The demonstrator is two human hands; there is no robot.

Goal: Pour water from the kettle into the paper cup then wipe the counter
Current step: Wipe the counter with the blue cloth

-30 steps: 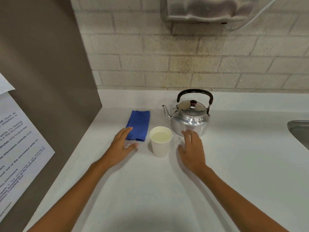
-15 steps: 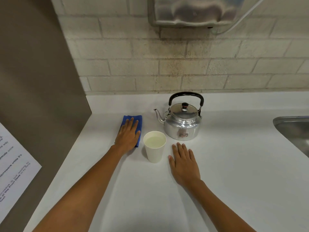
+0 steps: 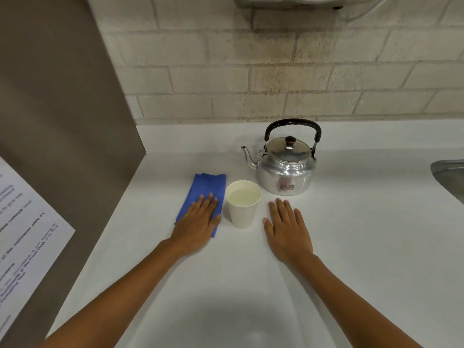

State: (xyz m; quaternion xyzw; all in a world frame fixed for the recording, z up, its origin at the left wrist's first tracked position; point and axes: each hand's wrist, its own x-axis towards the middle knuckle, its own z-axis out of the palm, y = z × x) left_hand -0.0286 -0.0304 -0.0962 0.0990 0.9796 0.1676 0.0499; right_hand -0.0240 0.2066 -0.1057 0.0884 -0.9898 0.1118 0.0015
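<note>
A shiny metal kettle with a black handle stands upright on the white counter, spout pointing left. Just in front and left of it stands a white paper cup filled with water. A folded blue cloth lies flat left of the cup. My left hand rests palm down on the near half of the cloth, fingers flat and slightly apart. My right hand lies flat on the bare counter right of the cup, in front of the kettle, holding nothing.
A brown panel with a printed paper sheet walls off the left side. A brick wall runs behind the counter, with a metal fixture mounted above. A steel sink edge shows at the far right.
My left hand slid from beside the cloth onto it and lies flat there. My right hand drew back from the kettle and settled flat on the counter.
</note>
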